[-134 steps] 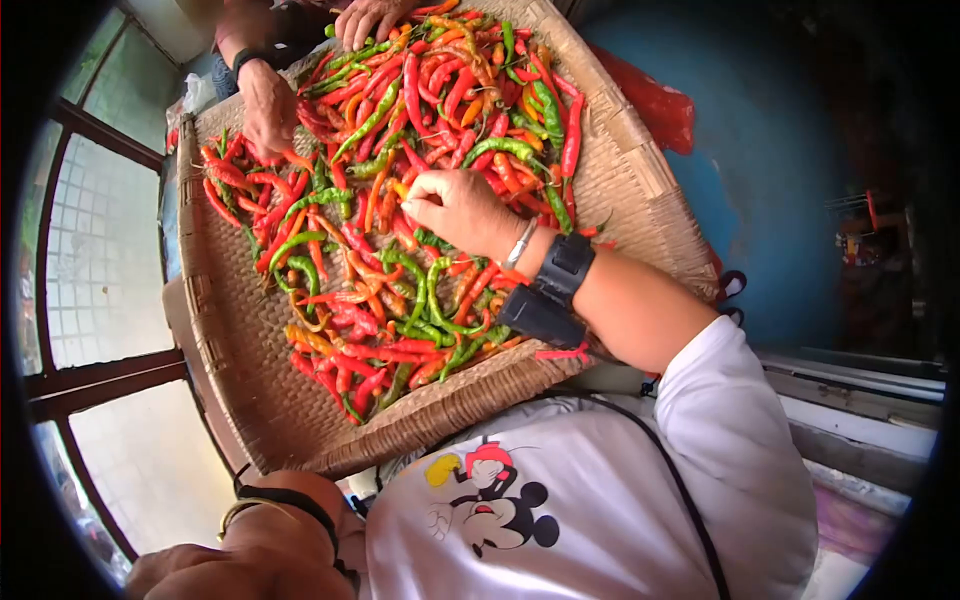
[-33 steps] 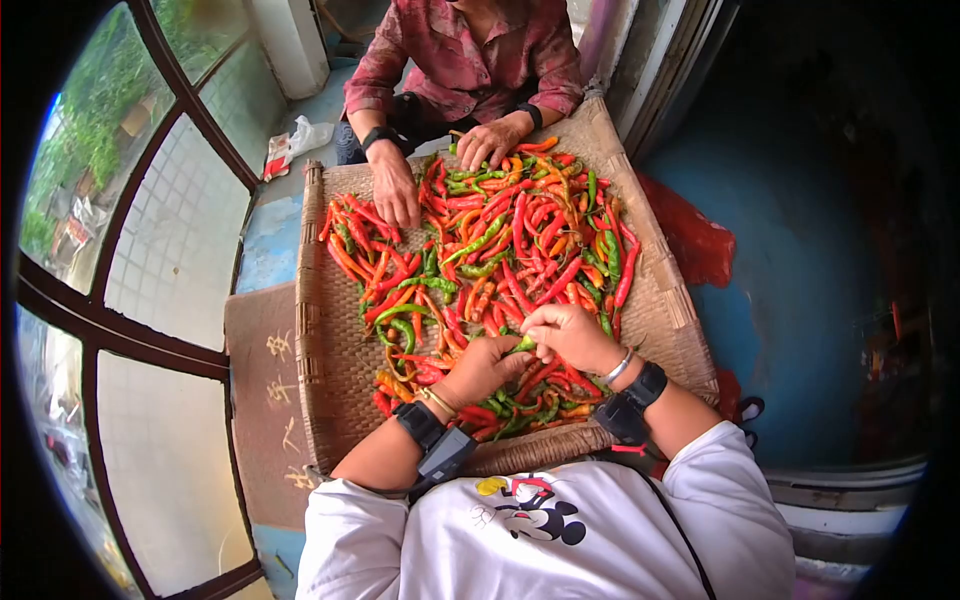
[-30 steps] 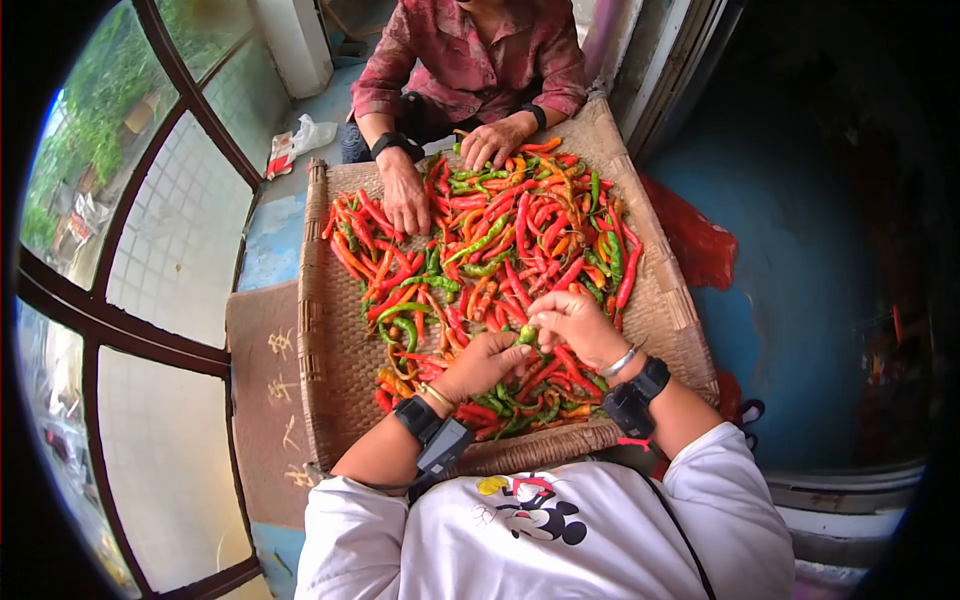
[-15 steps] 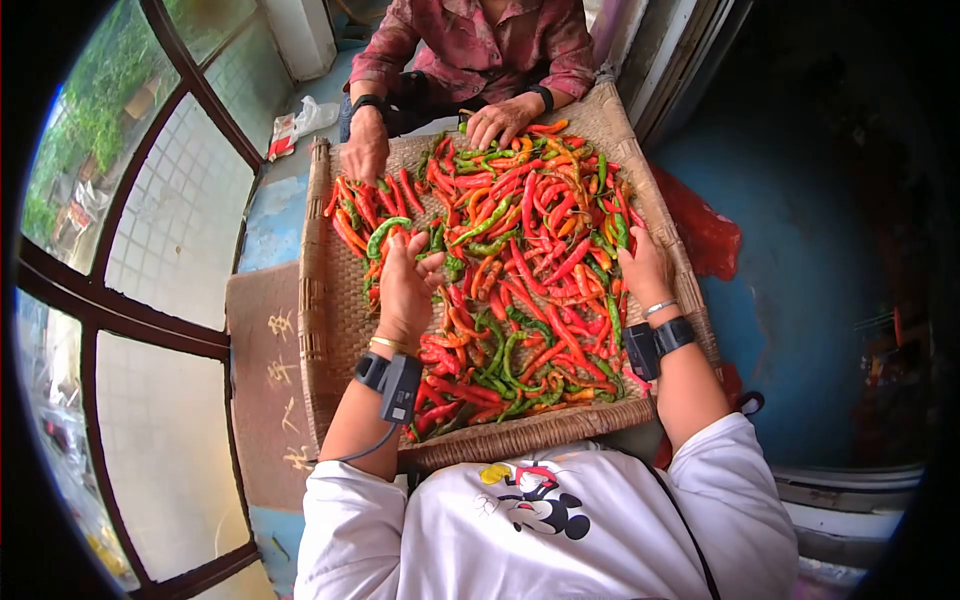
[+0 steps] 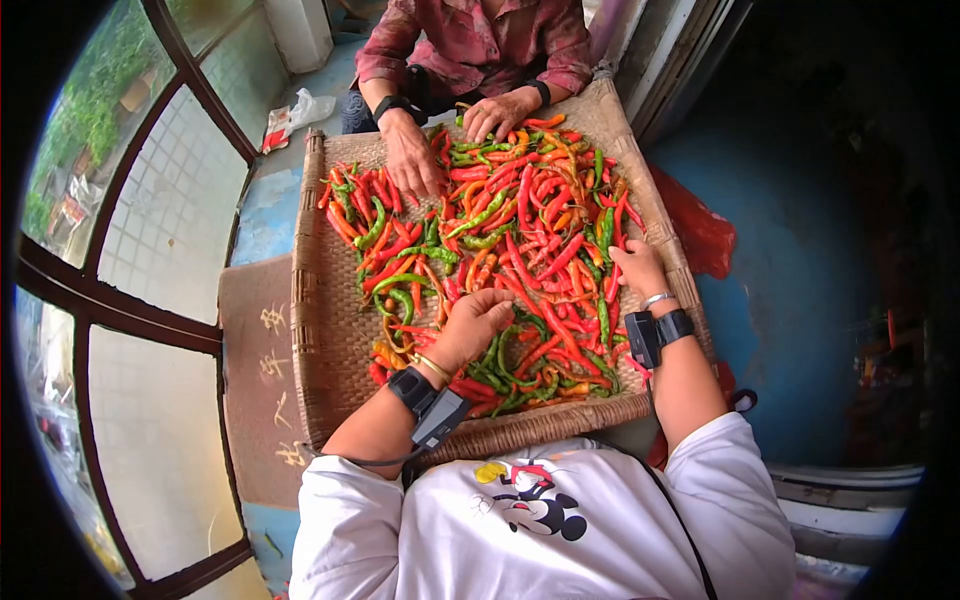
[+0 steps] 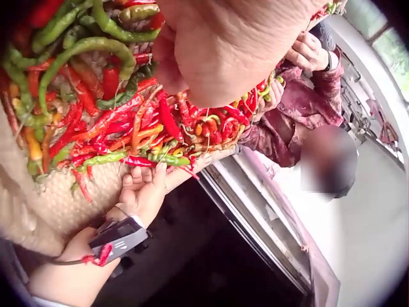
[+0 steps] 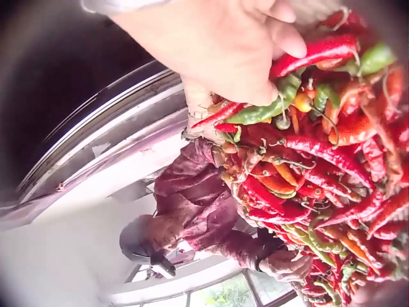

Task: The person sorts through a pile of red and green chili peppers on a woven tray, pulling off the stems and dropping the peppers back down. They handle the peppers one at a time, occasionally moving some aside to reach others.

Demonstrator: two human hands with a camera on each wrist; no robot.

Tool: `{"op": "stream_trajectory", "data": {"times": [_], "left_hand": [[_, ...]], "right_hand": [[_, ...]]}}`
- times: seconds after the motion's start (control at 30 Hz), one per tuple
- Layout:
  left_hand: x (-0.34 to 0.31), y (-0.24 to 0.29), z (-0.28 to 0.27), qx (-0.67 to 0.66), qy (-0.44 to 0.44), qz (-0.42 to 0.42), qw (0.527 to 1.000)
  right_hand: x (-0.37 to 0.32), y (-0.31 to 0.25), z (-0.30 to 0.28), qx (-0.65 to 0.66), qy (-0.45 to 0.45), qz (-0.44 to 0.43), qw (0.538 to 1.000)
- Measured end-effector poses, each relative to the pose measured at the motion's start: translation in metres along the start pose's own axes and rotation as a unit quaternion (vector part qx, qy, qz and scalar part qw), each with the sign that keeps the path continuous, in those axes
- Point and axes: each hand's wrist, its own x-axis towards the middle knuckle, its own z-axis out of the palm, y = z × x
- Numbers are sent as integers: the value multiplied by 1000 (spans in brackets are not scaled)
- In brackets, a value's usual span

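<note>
In the head view, my left hand (image 5: 475, 325) is bent over the peppers near the middle of the woven tray (image 5: 308, 300), thumb and fingertips close together; whether a small thing is between them, I cannot tell. My right hand (image 5: 641, 270) reaches low at the tray's right side, fingers loosely bent. In the right wrist view its fingers (image 7: 287, 38) and thumb lie apart, around the end of a red pepper (image 7: 319, 52) and beside a green pepper (image 7: 259, 114). A curved green pepper (image 5: 372, 222) lies at the tray's left, touched by neither of my hands.
Across the tray sits another person in a red patterned shirt (image 5: 480, 50), both hands on the peppers. Windows (image 5: 155, 190) stand at the left, with a brown board (image 5: 255, 390) beside the tray. A red bag (image 5: 700, 225) lies to the right.
My left hand has moved from the tray's left part toward the middle, away from the curved green pepper. My right hand has shifted slightly down. The other person's hand has moved inward.
</note>
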Motion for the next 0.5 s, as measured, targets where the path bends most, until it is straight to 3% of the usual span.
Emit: {"op": "stream_trajectory", "data": {"times": [0.07, 0.2, 0.27, 0.3, 0.4, 0.43, 0.5], "left_hand": [[2, -10, 1, 63, -37, 47, 996], [-3, -10, 5, 136, -80, 47, 986], [-3, -12, 7, 134, -82, 63, 986], [-4, -14, 8, 133, -85, 78, 984], [-7, -7, 12, 112, -93, 33, 989], [-8, -8, 13, 112, -94, 30, 989], [-8, -9, 15, 78, -94, 36, 992]], "right_hand": [[9, 12, 6, 61, 16, -41, 997], [4, 6, 7, 95, 17, -20, 995], [12, 13, 14, 118, 54, -209, 969], [-12, -12, 10, 12, 97, -232, 968], [-42, -32, 28, 124, -12, -295, 947], [-47, -35, 39, 144, -11, -325, 935], [-64, -43, 49, 93, -64, -327, 938]]}}
